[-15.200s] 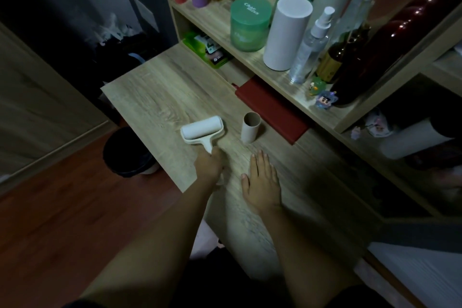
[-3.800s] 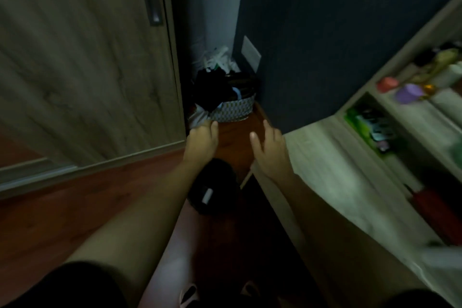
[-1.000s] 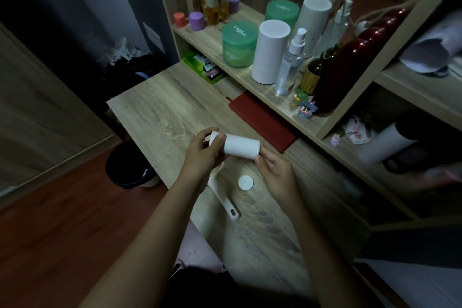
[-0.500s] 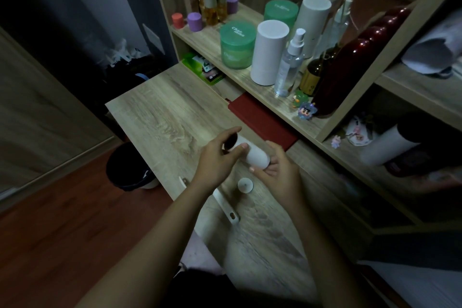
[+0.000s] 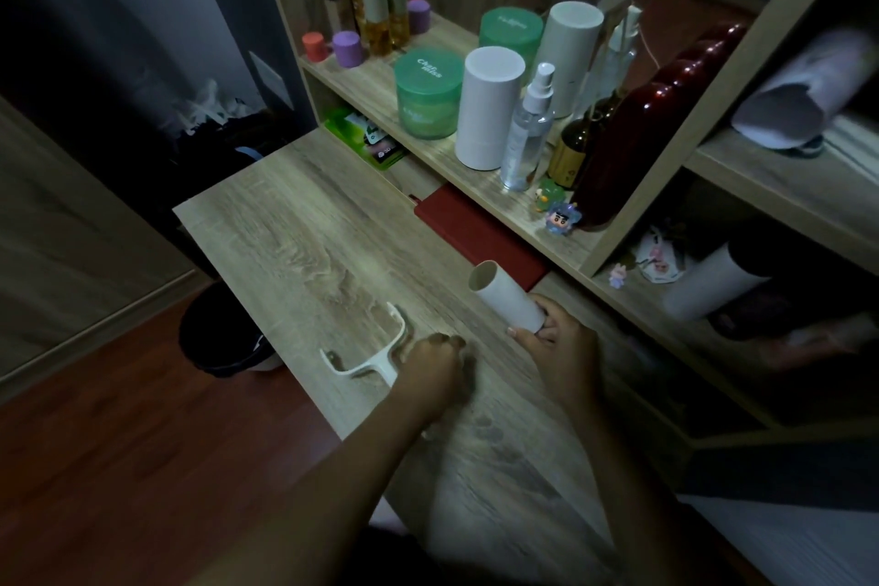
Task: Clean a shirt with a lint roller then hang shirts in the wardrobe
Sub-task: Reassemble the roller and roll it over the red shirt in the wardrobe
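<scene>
The fingers (image 5: 547, 332) of the right hand (image 5: 561, 347) are wrapped around the near end of the white paper roll (image 5: 506, 300), holding it tilted with its open far end raised above the tabletop (image 5: 295, 224); those of the left hand (image 5: 435, 369) are curled shut over the handle of the empty lint roller frame (image 5: 376, 355), which lies flat near the tabletop's front edge. In the head view, half a second earlier both hands were working on the roll together while the frame lay untouched beneath them; now the left hand has dropped away from the roll to the frame, and the small white cap that sat on the tabletop between the hands is no longer visible, perhaps hidden under the left hand. This suggests the refill is ready and the step in hand is fitting it to the frame, so the shirt cleaning has not begun; no shirt shows here. The roll sits just right of the frame's open prongs, apart from them, angled away toward the shelf (image 5: 428, 143).
</scene>
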The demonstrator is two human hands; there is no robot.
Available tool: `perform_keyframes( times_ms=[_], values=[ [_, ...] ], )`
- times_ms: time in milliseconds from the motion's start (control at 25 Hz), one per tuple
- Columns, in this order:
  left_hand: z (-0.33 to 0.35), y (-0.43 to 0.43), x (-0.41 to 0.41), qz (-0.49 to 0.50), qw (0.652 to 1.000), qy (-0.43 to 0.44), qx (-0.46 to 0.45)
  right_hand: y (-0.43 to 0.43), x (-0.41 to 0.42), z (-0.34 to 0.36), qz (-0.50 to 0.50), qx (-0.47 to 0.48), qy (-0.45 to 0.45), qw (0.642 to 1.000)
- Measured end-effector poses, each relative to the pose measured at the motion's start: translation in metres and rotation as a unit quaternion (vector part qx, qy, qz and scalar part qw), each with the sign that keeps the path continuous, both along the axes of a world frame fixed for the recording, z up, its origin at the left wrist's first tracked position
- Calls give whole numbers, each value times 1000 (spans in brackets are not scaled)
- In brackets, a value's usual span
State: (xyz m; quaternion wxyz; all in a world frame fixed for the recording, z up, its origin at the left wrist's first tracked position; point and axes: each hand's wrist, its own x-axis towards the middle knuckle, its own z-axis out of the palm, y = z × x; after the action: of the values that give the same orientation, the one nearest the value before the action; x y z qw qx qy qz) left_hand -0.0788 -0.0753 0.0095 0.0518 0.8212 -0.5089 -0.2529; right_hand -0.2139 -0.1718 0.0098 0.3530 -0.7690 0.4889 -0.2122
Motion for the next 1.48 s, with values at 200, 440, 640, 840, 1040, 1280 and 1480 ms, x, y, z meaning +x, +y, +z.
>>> perform_keyframes(
  times_ms=[200, 440, 640, 840, 1040, 1280, 1480],
  values=[
    [0, -4, -14, -125, 985, -99, 65, 1, -2, 3, -4, 10, 4, 1000],
    [-15, -3, 1, -170, 979, -92, 62, 2, 2, 3, -12, 62, -39, 997],
    [12, 1, 33, 204, 941, 147, -226, 1, 0, 4, -11, 103, -103, 989],
    [69, 14, 29, 192, 867, 294, -353, 1, 9, 3, 15, 91, -92, 991],
    [67, 14, 22, 128, 898, 159, -390, 3, 20, 7, 50, 61, -74, 994],
    [71, 15, 23, 163, 878, 190, -407, 5, 22, 17, 73, 47, -86, 992],
    [71, 17, 24, 221, 847, 279, -394, 7, 24, 22, 93, 51, -92, 990]
  ],
)
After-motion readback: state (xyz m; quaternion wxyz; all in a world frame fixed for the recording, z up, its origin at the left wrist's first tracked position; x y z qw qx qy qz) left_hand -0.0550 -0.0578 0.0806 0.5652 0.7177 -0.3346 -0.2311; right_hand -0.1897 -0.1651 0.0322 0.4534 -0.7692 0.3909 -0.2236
